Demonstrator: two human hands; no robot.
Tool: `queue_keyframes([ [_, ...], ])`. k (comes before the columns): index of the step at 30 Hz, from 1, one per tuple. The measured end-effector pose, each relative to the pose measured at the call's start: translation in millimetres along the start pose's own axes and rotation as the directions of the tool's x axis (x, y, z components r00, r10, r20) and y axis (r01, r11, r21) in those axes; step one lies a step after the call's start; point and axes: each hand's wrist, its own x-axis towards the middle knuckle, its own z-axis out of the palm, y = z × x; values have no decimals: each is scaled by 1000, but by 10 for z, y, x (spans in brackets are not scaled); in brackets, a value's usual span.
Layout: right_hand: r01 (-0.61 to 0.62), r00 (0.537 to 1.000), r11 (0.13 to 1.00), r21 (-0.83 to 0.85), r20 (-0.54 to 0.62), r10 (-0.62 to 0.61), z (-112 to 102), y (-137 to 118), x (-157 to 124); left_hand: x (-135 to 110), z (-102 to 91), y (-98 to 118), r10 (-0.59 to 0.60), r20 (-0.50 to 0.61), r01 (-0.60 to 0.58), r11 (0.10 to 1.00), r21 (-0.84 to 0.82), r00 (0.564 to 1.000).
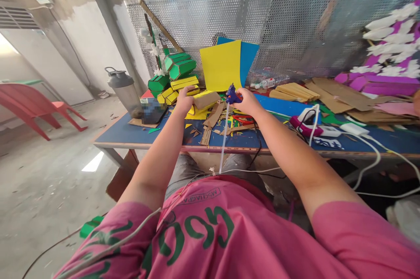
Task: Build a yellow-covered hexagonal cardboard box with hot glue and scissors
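Observation:
My right hand (246,102) is closed around a dark blue glue gun (231,94), and a long clear glue stick (224,139) runs from its back toward my lap. On the other side, my left hand (185,102) grips a yellow and brown cardboard piece (206,100), whose bare cardboard side faces up. More yellow cardboard pieces (179,88) lie just behind my left hand. Below the held piece are brown cardboard scraps (215,114) and red-handled scissors (243,119). The gun's nozzle points away from me, and I cannot tell whether it touches the cardboard.
Green cardboard shapes (180,65) are stacked at the back left beside a grey bottle (123,90). Yellow and blue sheets (221,66) lean on the perforated metal panel (292,29). On the right lie a power strip (305,123) with white cables, flat cardboard (341,95) and purple pieces (380,84).

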Motion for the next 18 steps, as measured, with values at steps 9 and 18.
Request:
queue_keyframes([
  [9,20,997,996,84,-72,-14,46,-81,-33,-544,112,635,444,81,-451,887,105,892],
  [18,65,979,990,128,-199,-39,110,-164,-37,-634,509,655,263,518,-185,963,-198,814],
])
